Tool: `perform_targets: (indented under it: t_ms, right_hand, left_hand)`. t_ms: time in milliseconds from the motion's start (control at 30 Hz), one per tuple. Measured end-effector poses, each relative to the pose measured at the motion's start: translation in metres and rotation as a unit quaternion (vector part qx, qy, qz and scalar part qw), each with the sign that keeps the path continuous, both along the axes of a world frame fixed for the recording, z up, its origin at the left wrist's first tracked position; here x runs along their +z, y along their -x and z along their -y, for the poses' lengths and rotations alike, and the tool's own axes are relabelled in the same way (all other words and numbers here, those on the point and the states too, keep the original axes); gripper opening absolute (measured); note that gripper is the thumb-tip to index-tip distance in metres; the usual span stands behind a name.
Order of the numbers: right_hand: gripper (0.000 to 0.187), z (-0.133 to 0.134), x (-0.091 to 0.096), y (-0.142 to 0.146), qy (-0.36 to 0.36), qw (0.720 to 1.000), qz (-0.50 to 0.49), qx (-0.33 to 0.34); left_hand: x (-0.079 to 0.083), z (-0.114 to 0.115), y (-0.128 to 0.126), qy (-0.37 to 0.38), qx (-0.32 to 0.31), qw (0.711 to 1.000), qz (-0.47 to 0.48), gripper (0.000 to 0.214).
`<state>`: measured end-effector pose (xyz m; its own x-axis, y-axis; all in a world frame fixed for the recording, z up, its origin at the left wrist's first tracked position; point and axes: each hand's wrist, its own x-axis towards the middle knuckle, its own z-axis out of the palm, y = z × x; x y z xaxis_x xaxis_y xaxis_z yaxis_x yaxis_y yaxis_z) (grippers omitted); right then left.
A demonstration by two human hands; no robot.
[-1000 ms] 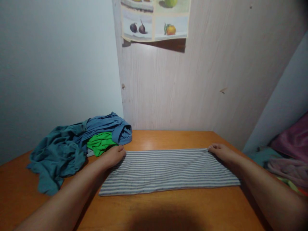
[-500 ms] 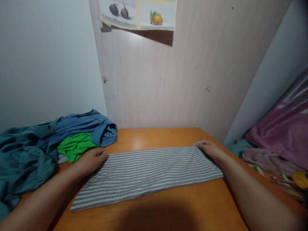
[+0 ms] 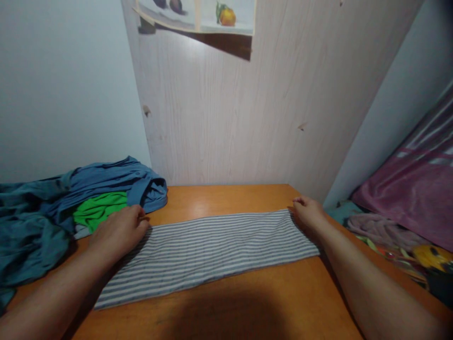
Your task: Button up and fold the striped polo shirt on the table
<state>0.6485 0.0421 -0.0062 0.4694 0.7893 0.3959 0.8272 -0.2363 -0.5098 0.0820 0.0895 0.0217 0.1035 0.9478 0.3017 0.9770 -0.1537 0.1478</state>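
A grey-and-white striped cloth (image 3: 215, 248) lies as a long, flat strip across the orange wooden table (image 3: 226, 200). By its far left corner is my left hand (image 3: 123, 229), thumb and forefinger slightly apart, with no fabric visible between them. At the far right corner, my right hand (image 3: 307, 212) hovers with its fingers curled in. The cloth edge lies just below these fingertips, and nothing shows in them. My right forearm passes beside the cloth's near right corner.
On the left is a heap of clothes: a blue collared shirt (image 3: 116, 182), a green garment (image 3: 99, 208) and a dark teal garment (image 3: 31, 236). Right of the table are a pink sheet (image 3: 410, 189) and a mauve cloth (image 3: 382, 229). A pale wood panel (image 3: 219, 118) stands behind.
Both hands have let go of the cloth's far corners and lifted slightly. The cloth stays spread flat. The view has shifted a little.
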Motion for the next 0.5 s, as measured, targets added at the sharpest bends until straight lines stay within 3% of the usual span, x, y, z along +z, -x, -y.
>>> perform_targets:
  t_ms: [100,233,333,500]
  right_hand:
    - [0.03,0.005,0.02,0.026,0.045,0.995,0.079,0.044]
    - [0.041,0.009,0.03,0.066,0.161,0.963,0.149,0.155]
    - [0.049,0.01,0.013,0.078,0.194,0.947,0.159,0.202]
    - [0.083,0.011,-0.025,0.055,0.239,0.947,0.142,0.16]
  left_hand:
    - [0.006,0.014,-0.024,-0.038,-0.109,0.993,0.027,0.034]
    - [-0.01,0.029,-0.051,0.022,-0.263,0.962,0.074,0.049]
    - [-0.026,0.036,-0.057,0.089,-0.272,0.958,0.017,0.064]
    - [-0.031,0.039,-0.053,0.158,-0.229,0.959,-0.049,0.077]
